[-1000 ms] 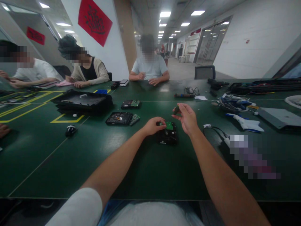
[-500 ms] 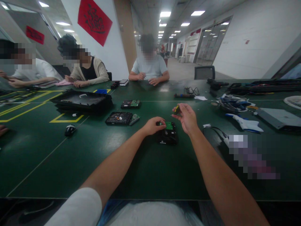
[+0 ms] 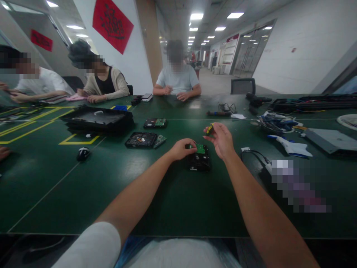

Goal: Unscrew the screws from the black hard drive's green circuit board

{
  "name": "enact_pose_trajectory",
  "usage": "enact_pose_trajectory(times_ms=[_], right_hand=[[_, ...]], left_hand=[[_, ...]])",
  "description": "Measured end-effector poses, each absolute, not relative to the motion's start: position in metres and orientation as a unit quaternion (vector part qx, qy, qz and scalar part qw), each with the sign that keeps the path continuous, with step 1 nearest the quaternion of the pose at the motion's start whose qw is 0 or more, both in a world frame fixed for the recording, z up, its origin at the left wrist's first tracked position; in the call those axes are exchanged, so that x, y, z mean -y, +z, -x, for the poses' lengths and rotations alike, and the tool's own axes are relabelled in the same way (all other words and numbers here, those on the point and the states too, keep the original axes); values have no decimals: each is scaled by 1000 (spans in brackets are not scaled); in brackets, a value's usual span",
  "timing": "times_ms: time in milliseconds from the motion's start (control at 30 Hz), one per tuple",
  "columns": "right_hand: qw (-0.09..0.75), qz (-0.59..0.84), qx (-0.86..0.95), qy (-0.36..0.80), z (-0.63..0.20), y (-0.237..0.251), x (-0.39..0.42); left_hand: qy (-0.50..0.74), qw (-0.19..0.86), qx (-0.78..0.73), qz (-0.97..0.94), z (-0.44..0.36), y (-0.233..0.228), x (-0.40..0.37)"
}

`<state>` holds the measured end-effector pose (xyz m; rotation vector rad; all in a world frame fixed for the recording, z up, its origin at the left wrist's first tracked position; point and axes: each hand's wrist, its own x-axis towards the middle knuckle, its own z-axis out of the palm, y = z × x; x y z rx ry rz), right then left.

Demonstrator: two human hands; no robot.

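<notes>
Hard drive (image 3: 198, 159) lies flat on the green worktop (image 3: 173, 201), centre of view, just ahead of the person; black casing with a small green circuit board (image 3: 200, 149) on its far end, long axis running roughly away from the person, board end pointing toward the far side. Left hand (image 3: 181, 149) rests on the drive's far left corner, palm down, fingers curled over the edge by the board, forearm coming in low from lower left. Right hand (image 3: 220, 140) is raised just above and right of the drive, not touching it, wrist cocked, thumb and fingertips pinched on a small screwdriver (image 3: 210, 129) with yellow and black handle; only the handle end shows, tilted up to the left, tip hidden. Right forearm comes in from lower right. Left of the drive, well apart, another opened drive (image 3: 141, 140) and beyond it a second board-up drive (image 3: 155, 123). Stacked black trays (image 3: 97, 121) further left, a mouse (image 3: 83, 153) near yellow floor-style lines. Right side: cable (image 3: 255, 154), white tool (image 3: 291, 146), tangle of wires (image 3: 276, 122). Three other people sit at the far and left edges, hands on the worktop.
</notes>
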<state>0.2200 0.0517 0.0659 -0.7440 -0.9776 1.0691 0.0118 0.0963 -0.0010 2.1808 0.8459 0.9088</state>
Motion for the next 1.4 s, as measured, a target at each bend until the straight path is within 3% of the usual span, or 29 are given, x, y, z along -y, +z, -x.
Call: enact_pose_trajectory(times_ms=[200,467,1400], right_hand=[[689,368,446,438,-219,66,-52],[682,326,427,496,-222,61,-56],[686,350,437,464,-220,64,-53]], left_hand=[[344,310,-322,-826,-12,-1,-96],[346,310,-321,-825,-12,0,-96],[346,318,-326,-820,-12,-1,-97]])
